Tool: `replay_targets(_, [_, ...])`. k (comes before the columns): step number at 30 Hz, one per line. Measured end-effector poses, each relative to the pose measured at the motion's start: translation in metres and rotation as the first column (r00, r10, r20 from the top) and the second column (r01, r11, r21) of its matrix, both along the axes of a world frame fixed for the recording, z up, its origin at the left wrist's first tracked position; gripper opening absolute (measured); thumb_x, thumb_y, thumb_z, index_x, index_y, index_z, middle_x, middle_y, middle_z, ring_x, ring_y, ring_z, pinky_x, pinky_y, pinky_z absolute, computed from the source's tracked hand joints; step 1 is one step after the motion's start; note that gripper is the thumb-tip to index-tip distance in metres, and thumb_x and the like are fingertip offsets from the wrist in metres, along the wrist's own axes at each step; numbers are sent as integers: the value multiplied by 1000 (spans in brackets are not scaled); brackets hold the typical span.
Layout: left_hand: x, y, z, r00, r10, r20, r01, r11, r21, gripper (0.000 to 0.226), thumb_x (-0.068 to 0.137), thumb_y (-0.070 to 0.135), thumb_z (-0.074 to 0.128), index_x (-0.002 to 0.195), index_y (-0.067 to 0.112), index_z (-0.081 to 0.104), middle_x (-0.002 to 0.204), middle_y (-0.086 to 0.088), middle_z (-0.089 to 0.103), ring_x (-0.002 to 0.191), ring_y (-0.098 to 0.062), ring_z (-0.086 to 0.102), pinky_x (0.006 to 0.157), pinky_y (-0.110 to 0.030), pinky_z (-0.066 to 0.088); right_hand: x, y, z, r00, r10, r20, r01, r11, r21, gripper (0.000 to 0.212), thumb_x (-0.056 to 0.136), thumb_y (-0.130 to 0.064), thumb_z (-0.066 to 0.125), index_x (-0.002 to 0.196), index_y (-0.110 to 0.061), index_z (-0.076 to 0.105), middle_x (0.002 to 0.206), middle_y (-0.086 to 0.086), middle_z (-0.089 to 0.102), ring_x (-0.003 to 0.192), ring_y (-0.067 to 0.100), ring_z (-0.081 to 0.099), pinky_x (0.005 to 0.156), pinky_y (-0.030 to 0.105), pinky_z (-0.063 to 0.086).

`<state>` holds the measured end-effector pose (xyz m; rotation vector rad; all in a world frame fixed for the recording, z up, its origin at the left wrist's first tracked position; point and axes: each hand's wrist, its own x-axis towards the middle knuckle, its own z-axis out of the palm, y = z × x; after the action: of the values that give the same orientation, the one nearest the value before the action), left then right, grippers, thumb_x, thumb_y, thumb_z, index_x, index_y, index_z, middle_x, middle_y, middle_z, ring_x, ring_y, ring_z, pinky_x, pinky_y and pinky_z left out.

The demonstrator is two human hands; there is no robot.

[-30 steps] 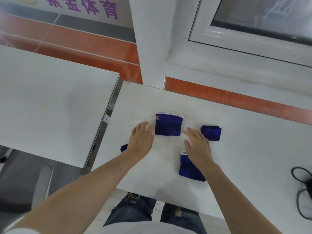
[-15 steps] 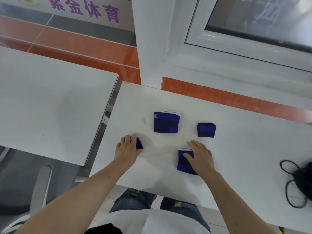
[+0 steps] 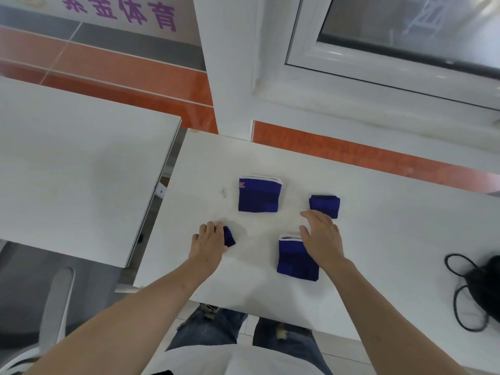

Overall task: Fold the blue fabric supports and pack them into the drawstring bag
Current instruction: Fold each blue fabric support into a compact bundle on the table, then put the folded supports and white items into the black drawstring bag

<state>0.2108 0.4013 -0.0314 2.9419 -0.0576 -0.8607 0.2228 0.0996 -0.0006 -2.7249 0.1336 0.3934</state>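
Note:
Four folded blue fabric supports lie on the white table [image 3: 378, 239]. The largest, white-edged support [image 3: 259, 195] lies farthest from me. A small folded support [image 3: 325, 205] lies to its right. A third support [image 3: 293, 259] with a white rim lies nearest me. My left hand [image 3: 208, 240] has its fingers curled on a small support [image 3: 229, 236], most of which is hidden. My right hand [image 3: 322, 236] is flat with fingers apart, covering the right edge of the near support, fingertips just short of the small right one. The black drawstring bag [image 3: 487, 285] lies at the table's right edge.
A second white table [image 3: 67, 169] stands to the left across a narrow gap. A white chair [image 3: 54, 307] sits below it. A wall with an orange band and a window frame runs along the table's far side. The bag's black cord [image 3: 457, 296] loops toward me.
My left hand moved down-left from beside the largest support onto the small left support and stays there. My right hand slid from the near support toward the small right one.

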Motion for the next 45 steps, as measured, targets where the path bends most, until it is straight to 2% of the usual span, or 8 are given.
replay_targets(6, [3,-30,-1,999,-30,12,30,999,-16,46,96,36,66,131,17,43,126,-4,43,107,-21,48,86,-32,48,35,-33,1,999,13,51,-8,996,-91,43,100,-18,59,142,-18,53,152,3,47,141,26,41,112,44,39])
replay_targets(11, [4,-48,0,999,-39,26,40,999,-20,46,95,31,68,131,18,43,125,-3,45,107,-21,47,77,-31,42,59,-55,-12,990,121,-77,-130,983,-129,59,91,-14,69,144,-23,44,159,5,36,151,31,26,114,51,37])
replay_targets(17, [7,-55,5,999,-41,13,42,996,-81,35,101,24,60,130,18,43,127,1,56,110,-24,46,78,-32,33,58,-64,-25,985,87,-151,-113,979,-172,72,88,-31,76,149,-21,39,147,2,48,134,30,43,105,47,39])
replay_targets(26, [16,-64,36,997,76,-9,-75,962,-262,36,103,29,56,134,16,42,128,-3,56,107,-25,60,81,-37,52,48,-60,-29,988,37,-153,-61,986,-156,55,90,-35,75,133,-15,48,129,9,56,116,31,51,93,43,45])
replay_targets(30, [25,-66,57,995,96,22,-80,922,-378,41,105,28,51,143,14,39,138,-4,53,115,-25,59,91,-38,53,42,-57,-7,999,-35,-28,33,997,-71,35,98,-28,64,127,-16,49,118,5,67,106,29,54,89,43,43])
replay_targets(33, [33,-79,79,988,141,59,-95,867,-489,31,106,27,47,135,16,43,130,-4,56,109,-24,60,88,-38,53,25,-53,28,982,-186,30,183,980,72,33,102,-26,56,132,-15,47,123,4,63,110,28,55,95,46,44])
replay_targets(39, [31,-142,126,987,163,-11,-128,731,-671,33,108,23,40,140,15,42,128,0,56,97,-9,54,76,-18,43,-41,-57,102,880,-473,51,415,815,405,20,103,-19,45,123,-22,47,110,-3,61,99,23,58,84,42,51])
replay_targets(45, [5,-194,162,998,45,-35,-56,658,-751,47,107,17,33,154,20,30,137,5,44,106,-6,47,87,-22,40,-98,-75,149,768,-640,31,520,652,552,28,101,-12,37,122,-25,50,111,-8,62,99,10,59,73,26,45])
